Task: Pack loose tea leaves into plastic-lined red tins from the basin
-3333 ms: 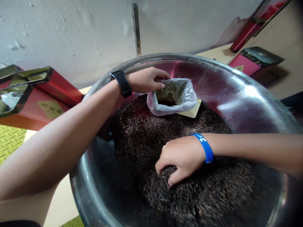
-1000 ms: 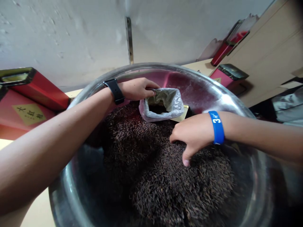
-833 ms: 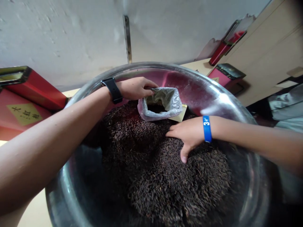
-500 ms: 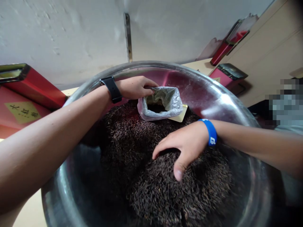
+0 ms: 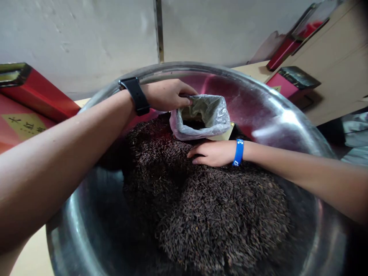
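A wide metal basin holds a heap of dark, twisted dry tea leaves. Against its far wall stands a box lined with a clear plastic bag, its mouth facing up and some dark contents inside. My left hand pinches the left rim of this lining between thumb and fingers. Just in front of the box, my right hand is curled low over the leaves, fingertips and thumb close together around tea. Its palm is hidden. A pale gold lid or panel shows behind the right hand.
Red tea boxes with a yellow label stand left of the basin. More red boxes are at the back right. Behind runs a grey wall with a metal strip. A person's light clothing shows at far right.
My right hand has moved back from the front heap toward the box, and its spread fingers have drawn together. My left hand keeps its hold on the lining. The view has shifted slightly.
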Demonstrator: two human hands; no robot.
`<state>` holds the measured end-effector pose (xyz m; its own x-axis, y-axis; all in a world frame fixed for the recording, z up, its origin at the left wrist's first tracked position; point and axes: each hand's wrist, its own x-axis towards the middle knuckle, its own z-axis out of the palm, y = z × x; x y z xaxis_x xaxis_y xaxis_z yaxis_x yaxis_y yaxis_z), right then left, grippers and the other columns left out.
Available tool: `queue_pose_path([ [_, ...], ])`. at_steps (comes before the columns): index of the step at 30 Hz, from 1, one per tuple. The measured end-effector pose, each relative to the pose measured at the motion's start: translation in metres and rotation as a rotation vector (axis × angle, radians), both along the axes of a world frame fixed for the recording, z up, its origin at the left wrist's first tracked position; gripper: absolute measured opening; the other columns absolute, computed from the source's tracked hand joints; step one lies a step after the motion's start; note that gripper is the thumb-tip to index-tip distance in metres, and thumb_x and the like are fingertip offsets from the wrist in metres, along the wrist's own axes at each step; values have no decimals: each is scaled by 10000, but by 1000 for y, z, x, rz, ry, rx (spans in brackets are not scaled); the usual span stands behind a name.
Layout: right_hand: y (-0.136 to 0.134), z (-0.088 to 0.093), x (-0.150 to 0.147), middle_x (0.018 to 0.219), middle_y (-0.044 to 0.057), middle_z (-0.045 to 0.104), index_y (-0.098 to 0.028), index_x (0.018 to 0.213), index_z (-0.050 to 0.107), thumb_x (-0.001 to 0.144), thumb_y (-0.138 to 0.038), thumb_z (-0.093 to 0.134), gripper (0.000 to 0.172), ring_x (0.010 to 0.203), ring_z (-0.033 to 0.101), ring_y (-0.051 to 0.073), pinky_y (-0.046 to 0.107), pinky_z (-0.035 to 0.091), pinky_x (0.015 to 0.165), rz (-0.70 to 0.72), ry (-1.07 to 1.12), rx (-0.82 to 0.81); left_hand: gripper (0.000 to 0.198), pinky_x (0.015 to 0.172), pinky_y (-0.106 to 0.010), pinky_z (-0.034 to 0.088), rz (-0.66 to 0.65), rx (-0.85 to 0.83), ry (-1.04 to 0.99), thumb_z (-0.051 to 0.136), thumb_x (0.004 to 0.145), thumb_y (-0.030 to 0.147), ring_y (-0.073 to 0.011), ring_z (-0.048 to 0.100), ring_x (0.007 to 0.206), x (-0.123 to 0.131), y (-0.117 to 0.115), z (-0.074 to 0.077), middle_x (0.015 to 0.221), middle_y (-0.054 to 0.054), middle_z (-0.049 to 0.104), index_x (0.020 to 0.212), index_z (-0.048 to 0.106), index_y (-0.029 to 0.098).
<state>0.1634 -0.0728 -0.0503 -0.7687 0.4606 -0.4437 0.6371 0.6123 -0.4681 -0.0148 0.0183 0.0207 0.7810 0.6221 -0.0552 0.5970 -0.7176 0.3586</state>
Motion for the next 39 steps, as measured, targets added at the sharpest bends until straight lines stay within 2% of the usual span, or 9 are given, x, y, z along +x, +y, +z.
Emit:
queue_pose_path([
  [10,-1,-5,-5,957,81,637,-129,967,620,825,-248,442,257,880,559,164,267,397,796,50,5,-8,439,854,-266,358,-6,76,4,405,798,308,-152,531,929,0,1,-1,1050,16,599,1220,492,226],
  [17,-5,12,-9,786,23,622,-117,847,618,799,-349,521,256,705,529,103,205,390,662,155,123,-235,445,839,-262,367,-12,81,-5,407,789,321,-162,540,925,-1,1,-2,1034,15,608,1214,505,232],
  [24,-7,6,-8,850,49,633,-120,866,622,779,-211,506,171,763,543,132,244,403,723,107,143,-58,487,914,-284,321,30,3,17,407,757,334,-184,489,1030,0,1,0,1108,40,568,1234,475,266],
  [26,-9,6,-8,962,76,621,-116,965,611,795,-244,502,239,875,546,154,262,396,810,116,156,-53,486,906,-294,329,28,-1,14,403,755,327,-188,492,1024,-1,1,0,1109,32,570,1230,480,258],
  [28,-14,10,-8,1075,111,577,-106,1095,563,779,-410,533,439,975,525,190,288,383,866,117,127,-59,486,902,-297,331,25,-4,13,403,754,320,-188,494,1017,-1,1,0,1108,29,572,1228,484,254],
  [31,-23,20,-8,1111,134,535,-120,1186,499,609,-635,594,779,1006,512,243,324,391,864,182,42,-95,481,898,-289,332,10,12,-2,405,754,313,-177,503,996,-2,2,-1,1103,28,577,1224,489,251],
  [33,-30,26,-9,1073,120,541,-143,1171,504,510,-648,652,844,969,526,250,324,401,839,276,12,-134,478,893,-281,335,4,20,-6,408,757,311,-170,509,978,-2,2,-1,1096,19,583,1222,494,242],
  [35,-36,29,-11,1025,99,562,-162,1136,522,511,-618,672,788,922,545,239,310,408,804,350,9,-165,478,883,-273,339,8,12,0,411,758,313,-168,510,967,-1,1,-1,1094,11,587,1222,496,233],
  [39,-45,31,-15,881,51,628,-188,1012,582,674,-568,579,508,772,580,188,258,401,652,356,-10,-223,480,869,-260,340,20,-15,3,415,755,317,-165,508,965,-1,1,0,1087,18,588,1220,494,234],
])
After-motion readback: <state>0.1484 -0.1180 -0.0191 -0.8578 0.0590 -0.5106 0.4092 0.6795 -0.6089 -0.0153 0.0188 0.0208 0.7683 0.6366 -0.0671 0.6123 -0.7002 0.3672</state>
